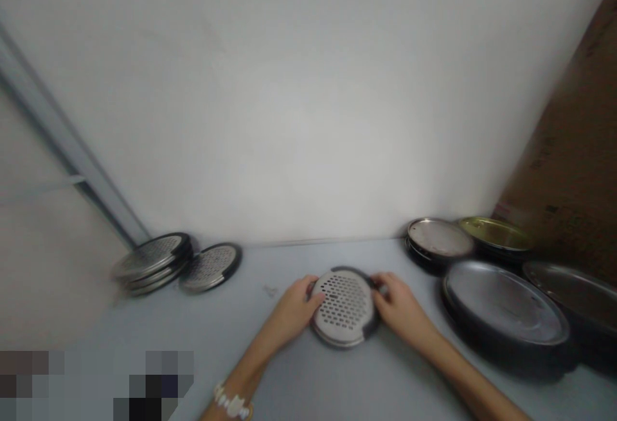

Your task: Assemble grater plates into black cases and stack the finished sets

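A round perforated metal disc (pixel 344 308), silver with a black band along part of its rim, is held between my two hands over the middle of the table. My left hand (pixel 299 308) grips its left edge, the thumb lying on the top face and the other fingers mostly hidden. On the opposite edge my right hand (pixel 396 302) is closed, its thumb at the black rim. The disc tilts slightly towards me. A beaded bracelet (pixel 233 403) circles my left wrist.
At the left stands a stack of similar perforated discs (pixel 157 257), and a separate disc pile (pixel 211 267) lies beside it. Stacked round metal pieces (pixel 506 305) sit at the right, near a yellowish one (pixel 496 234). A wall (pixel 308 119) rises behind the table (pixel 270 369); brown cardboard (pixel 573 170) borders the right.
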Available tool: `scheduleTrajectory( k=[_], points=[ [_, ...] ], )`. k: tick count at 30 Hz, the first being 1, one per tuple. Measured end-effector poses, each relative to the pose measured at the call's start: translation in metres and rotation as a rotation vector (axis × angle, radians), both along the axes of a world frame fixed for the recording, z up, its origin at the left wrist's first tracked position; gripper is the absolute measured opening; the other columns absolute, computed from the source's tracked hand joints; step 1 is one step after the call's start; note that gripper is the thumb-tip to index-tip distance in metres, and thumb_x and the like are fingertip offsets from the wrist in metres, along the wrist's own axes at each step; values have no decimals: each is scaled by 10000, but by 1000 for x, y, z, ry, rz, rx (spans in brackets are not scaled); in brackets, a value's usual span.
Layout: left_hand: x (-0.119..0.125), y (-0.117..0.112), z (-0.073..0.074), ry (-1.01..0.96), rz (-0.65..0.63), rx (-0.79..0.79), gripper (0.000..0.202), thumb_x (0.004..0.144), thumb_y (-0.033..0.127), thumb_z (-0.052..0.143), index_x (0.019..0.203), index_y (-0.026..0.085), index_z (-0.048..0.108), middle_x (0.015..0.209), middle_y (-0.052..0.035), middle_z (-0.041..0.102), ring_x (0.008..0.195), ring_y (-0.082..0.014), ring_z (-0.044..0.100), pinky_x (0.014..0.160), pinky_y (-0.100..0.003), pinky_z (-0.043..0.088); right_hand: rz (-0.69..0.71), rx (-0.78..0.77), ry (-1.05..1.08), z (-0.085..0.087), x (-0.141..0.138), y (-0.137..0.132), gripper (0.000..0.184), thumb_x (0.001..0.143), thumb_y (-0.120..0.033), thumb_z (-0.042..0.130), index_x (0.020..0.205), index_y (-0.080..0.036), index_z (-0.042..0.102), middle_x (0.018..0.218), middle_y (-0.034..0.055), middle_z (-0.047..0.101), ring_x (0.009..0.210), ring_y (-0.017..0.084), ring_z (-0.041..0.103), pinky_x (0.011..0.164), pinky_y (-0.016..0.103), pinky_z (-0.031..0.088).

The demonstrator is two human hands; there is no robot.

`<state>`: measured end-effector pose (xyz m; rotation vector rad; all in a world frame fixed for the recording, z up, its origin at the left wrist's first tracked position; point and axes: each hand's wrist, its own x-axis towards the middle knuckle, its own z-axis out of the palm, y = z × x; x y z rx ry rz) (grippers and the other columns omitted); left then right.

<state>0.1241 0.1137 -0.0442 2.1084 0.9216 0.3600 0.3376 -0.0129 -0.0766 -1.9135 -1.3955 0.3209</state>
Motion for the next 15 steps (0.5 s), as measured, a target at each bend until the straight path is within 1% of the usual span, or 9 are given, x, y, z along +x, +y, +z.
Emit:
scheduleTrajectory(
  k=[3,5,7,10,12,14,15],
  points=[
    [4,-1,-1,35,-17,79,361,897,354,522,1179,149,615,1136,-112,680,1069,-257,603,935,-371,450,23,16,21,0,-5,0,218,876,-181,444,993,-186,629,998,92,648,952,234,625,863,347,489],
    [6,-2,-2,48,-13,103,363,904,333,515,1200,140,603,1191,-125,664,1131,-258,573,1001,-377,409,26,21,31,-2,-5,1,209,876,-191,452,992,-187,626,1003,96,653,960,237,625,868,351,488],
    [6,-3,-1,44,-15,94,383,915,343,510,1238,151,583,1230,-125,650,1165,-257,557,1020,-373,394,19,19,32,-4,-3,3,203,875,-204,464,996,-184,626,1004,101,658,962,241,625,872,358,490],
    [-2,-4,6,27,-48,48,462,899,434,553,1279,173,566,1222,-113,644,1137,-268,570,974,-365,423,-2,3,34,-7,2,5,224,882,-214,468,1036,-179,627,1024,105,665,961,237,632,886,362,494],
    [-10,-3,12,50,-97,23,588,801,497,678,1289,189,567,1196,-95,644,1081,-276,581,926,-359,443,-9,-17,42,-9,6,6,265,888,-214,468,1095,-179,629,1060,105,670,989,233,638,916,365,490],
    [-16,-1,16,100,-153,24,736,654,504,811,1282,198,582,1159,-79,646,1022,-276,580,883,-349,450,-2,-28,43,-10,10,6,317,896,-210,455,1158,-176,631,1110,109,671,1057,232,631,965,368,473],
    [-18,0,17,124,-174,37,769,596,495,852,1261,202,600,1130,-70,649,993,-272,577,862,-342,449,6,-30,43,-10,12,6,341,903,-204,438,1177,-171,637,1130,113,672,1088,233,623,985,369,464]
  ],
)
